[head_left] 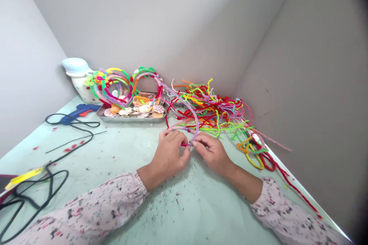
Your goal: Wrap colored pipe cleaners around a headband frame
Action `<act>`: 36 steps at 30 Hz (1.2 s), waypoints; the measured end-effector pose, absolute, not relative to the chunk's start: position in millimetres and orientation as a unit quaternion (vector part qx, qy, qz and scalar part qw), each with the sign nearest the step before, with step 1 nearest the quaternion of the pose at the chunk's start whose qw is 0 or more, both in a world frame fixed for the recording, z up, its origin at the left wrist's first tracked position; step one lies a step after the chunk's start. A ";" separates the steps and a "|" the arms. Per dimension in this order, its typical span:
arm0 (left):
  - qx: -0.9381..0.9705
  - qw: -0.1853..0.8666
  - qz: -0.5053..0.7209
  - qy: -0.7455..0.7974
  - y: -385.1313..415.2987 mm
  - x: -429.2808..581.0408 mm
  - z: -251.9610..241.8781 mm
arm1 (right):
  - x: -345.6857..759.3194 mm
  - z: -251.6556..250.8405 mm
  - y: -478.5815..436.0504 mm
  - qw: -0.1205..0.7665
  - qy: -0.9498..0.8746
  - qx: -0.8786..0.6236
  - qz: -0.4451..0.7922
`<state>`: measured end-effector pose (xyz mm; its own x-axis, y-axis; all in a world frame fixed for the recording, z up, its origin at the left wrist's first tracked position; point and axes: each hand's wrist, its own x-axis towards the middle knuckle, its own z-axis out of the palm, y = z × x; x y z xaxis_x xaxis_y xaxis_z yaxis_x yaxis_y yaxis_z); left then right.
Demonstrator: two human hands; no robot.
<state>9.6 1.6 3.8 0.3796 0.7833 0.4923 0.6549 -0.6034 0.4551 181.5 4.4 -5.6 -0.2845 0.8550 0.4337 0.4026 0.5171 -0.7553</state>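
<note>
Both hands meet over the middle of the table. My left hand (171,152) is closed around a hoop (182,127) wrapped in pink and purple pipe cleaner, whose arc shows just beyond the fingers. Between thumb and finger, my right hand (213,154) pinches a lilac pipe cleaner (192,108) where it meets the hoop. The free length of that pipe cleaner rises from the fingertips and curves back to the left, toward the finished-looking headbands. Part of the hoop is hidden by my left hand.
A metal tray (132,120) of seashells (143,109) carries colourful wrapped headbands (115,84). Right of it lies a tangled heap of pipe cleaners (207,103). A blue glue gun (79,113), black cord (51,176) and white container (80,80) are at left; yellow-handled scissors (254,159) at right.
</note>
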 end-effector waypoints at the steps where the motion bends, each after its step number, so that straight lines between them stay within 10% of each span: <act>1: 0.826 0.092 0.346 0.436 1.4 9.8 3.6 | 181.4 -5.9 4.6 0.432 -0.757 -0.414 0.262; 36: 0.836 0.110 0.350 0.409 2.0 10.9 2.2 | 179.8 -4.1 3.1 0.428 -0.767 -0.414 0.237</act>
